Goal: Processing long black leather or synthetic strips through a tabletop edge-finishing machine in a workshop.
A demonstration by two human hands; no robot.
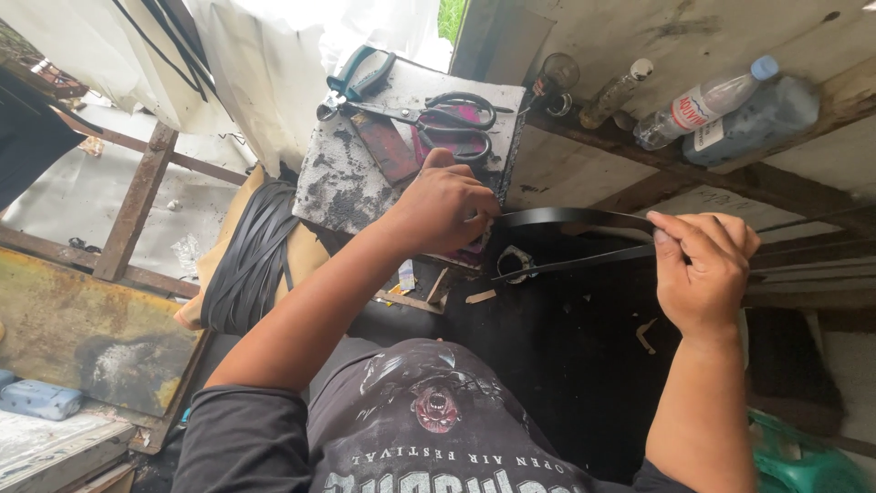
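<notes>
Black strap bent into a loop, gripped at both ends

The black strap is pinched closed by the left hand and right hand, just in front of the scorched board, where scissors are laid.

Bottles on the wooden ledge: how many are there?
3: a small glass bottle, a clear plastic bottle beside it, and a blue-grey bottle behind. Others may be hidden.
</notes>
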